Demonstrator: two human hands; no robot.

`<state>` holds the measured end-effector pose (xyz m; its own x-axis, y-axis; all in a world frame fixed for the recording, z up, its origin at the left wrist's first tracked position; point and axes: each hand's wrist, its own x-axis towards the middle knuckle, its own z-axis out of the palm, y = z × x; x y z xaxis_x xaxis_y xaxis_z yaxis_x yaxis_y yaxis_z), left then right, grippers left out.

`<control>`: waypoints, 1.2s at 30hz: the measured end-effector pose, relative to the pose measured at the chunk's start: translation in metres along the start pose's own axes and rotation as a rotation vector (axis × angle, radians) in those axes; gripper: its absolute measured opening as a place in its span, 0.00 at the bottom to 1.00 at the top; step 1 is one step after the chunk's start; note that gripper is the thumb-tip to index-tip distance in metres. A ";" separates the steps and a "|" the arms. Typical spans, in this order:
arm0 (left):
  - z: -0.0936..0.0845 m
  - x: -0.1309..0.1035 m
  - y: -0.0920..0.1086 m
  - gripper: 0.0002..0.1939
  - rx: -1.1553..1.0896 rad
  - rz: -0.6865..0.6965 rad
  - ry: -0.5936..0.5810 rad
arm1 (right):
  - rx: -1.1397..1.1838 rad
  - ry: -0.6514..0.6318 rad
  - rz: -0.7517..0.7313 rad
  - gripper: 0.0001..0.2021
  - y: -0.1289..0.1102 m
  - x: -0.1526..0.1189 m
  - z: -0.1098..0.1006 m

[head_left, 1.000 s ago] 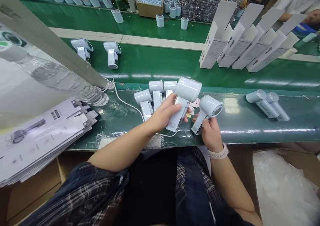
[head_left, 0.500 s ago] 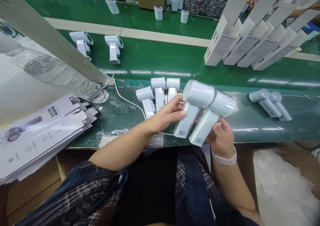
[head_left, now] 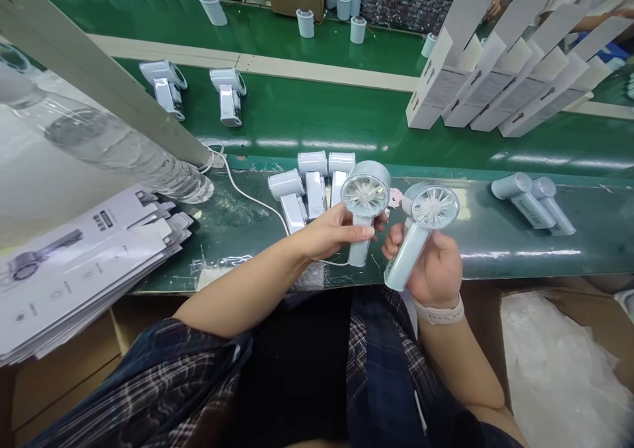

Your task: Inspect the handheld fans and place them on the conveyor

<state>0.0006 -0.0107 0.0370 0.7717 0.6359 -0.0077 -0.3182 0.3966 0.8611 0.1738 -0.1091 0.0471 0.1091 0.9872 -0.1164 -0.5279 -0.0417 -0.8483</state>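
My left hand is closed around the handle of a pale blue handheld fan, whose round bladed face points toward me. In my right hand is a second handheld fan, tilted, its handle lying across my palm and fingers. The two fans are held apart, side by side, above the green bench. A small pink piece shows between their heads. Just behind my left hand lie several more fans on the bench, partly hidden by it.
Two fans lie at the bench's right, and two more on the green belt. Open white boxes stand at the back right. Flat printed cartons, a water bottle and a post flank the left; a plastic-lined carton sits lower right.
The two fans, earlier held close together with their heads sideways, are now separated and turned so their bladed faces show. Both hands have rotated with them.
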 end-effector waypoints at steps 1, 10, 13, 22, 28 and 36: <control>-0.002 0.000 -0.001 0.24 -0.028 -0.019 0.003 | 0.004 -0.003 -0.003 0.18 0.000 0.000 0.001; -0.010 0.003 -0.004 0.19 -0.223 -0.045 -0.037 | 0.119 0.066 -0.070 0.17 -0.004 0.000 0.009; -0.009 0.003 -0.003 0.19 -0.206 -0.039 -0.039 | 0.117 0.048 -0.103 0.15 -0.004 0.000 0.008; -0.005 0.003 -0.003 0.27 -0.051 0.019 0.076 | -0.025 0.176 -0.225 0.17 0.001 0.000 -0.006; -0.004 0.008 -0.005 0.33 0.009 0.079 0.114 | -0.025 0.226 -0.262 0.13 0.001 0.002 -0.007; -0.004 -0.035 0.017 0.26 0.317 0.669 0.287 | -0.036 0.283 -0.257 0.15 -0.004 0.002 -0.023</control>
<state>-0.0340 -0.0235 0.0503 0.2863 0.8354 0.4692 -0.4593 -0.3101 0.8324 0.1956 -0.1109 0.0380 0.4649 0.8848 -0.0313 -0.4240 0.1915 -0.8852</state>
